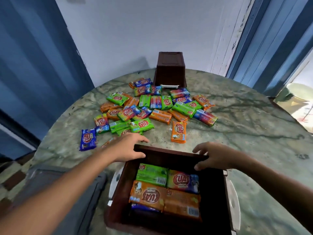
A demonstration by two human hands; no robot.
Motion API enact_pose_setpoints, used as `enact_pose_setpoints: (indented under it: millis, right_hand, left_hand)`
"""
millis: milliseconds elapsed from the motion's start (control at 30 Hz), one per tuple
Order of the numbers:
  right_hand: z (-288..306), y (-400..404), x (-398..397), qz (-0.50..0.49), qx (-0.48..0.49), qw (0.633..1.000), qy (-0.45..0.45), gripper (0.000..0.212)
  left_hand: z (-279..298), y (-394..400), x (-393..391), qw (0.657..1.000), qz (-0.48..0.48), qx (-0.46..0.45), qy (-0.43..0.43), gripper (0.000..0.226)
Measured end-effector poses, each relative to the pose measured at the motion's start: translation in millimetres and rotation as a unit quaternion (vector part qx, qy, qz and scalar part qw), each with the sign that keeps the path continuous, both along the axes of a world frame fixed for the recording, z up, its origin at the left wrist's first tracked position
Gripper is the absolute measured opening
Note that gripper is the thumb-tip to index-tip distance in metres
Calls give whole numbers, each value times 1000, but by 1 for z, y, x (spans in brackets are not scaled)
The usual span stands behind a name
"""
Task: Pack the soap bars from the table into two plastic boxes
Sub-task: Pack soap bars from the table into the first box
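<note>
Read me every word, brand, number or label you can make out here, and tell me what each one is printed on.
"KUAT" on the lone orange soap bar lying on the table, sideways.
"KUAT" on the blue soap bar at the left of the pile.
"KUAT" upside down on the orange bar in the near box.
"KUAT" on the purple bar in that box.
Barcodes and small print on the wrappers: too blurred to read.
The far box: no text visible.

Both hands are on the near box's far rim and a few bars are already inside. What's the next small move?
Probably send the right hand forward to the lone orange bar: it lies apart from the pile, just beyond the near box, which has room, while the left hand steadies the rim.
</note>
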State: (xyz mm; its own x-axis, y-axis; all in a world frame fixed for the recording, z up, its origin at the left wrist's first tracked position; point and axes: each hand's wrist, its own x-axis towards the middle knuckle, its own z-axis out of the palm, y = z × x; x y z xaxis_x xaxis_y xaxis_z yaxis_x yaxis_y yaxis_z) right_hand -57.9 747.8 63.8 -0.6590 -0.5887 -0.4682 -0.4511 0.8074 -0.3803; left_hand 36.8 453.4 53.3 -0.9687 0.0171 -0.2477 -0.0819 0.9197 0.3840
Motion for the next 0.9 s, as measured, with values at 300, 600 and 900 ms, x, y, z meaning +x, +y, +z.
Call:
enact_pose_setpoints:
  millis: [300, 600, 900]
  right_hand:
    - [-21, -38, -12, 62, 49, 996, 47, 21]
    - [-18, -117, -31, 60, 6, 995, 77, 17]
    - [-6, -129, -41, -7, -76, 996, -42, 24]
  left_hand:
    - [-22, -9, -12, 997, -32, 64, -22, 18]
    - [-23, -78, -26, 997, 32, 67, -10, 36]
    - [-16, -99, -65, 982, 70, 172, 33, 25]
